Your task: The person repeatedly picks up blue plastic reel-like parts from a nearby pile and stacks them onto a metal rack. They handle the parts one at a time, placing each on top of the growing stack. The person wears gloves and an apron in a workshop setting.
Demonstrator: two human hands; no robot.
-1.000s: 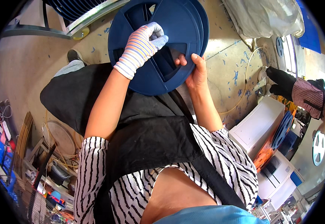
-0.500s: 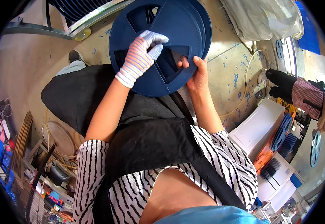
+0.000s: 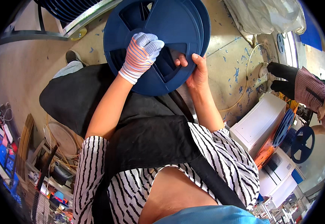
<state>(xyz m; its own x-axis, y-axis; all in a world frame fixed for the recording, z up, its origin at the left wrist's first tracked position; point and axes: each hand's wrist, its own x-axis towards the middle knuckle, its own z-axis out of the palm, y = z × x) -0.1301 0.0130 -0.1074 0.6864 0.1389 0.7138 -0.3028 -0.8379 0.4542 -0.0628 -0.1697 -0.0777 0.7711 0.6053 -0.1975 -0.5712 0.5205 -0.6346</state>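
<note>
A large dark blue plastic reel (image 3: 173,26) with wedge-shaped cut-outs is held up in front of me, above my lap and black apron. Its two round flanges show, slightly offset. My right hand (image 3: 196,72), bare, grips the flange at the lower right; the thumb lies at the rim and some fingertips show through a cut-out. My left hand (image 3: 142,56) wears a white glove with orange and blue stripes. Its fingers are curled into a fist over the reel's near face, beside the hub. Whatever may be inside that fist is hidden.
A metal rack (image 3: 35,35) holding dark reels stands at the upper left. At the right, a person in a checked top (image 3: 308,86) is near another dark reel (image 3: 303,145). A white cabinet (image 3: 257,121) stands right of me. A hose (image 3: 246,80) and blue scraps lie on the floor.
My left hand's fingers have curled tighter, and the hand has shifted slightly. The reel has moved a little left. Beside the other person, a reel's dark face now shows broadly.
</note>
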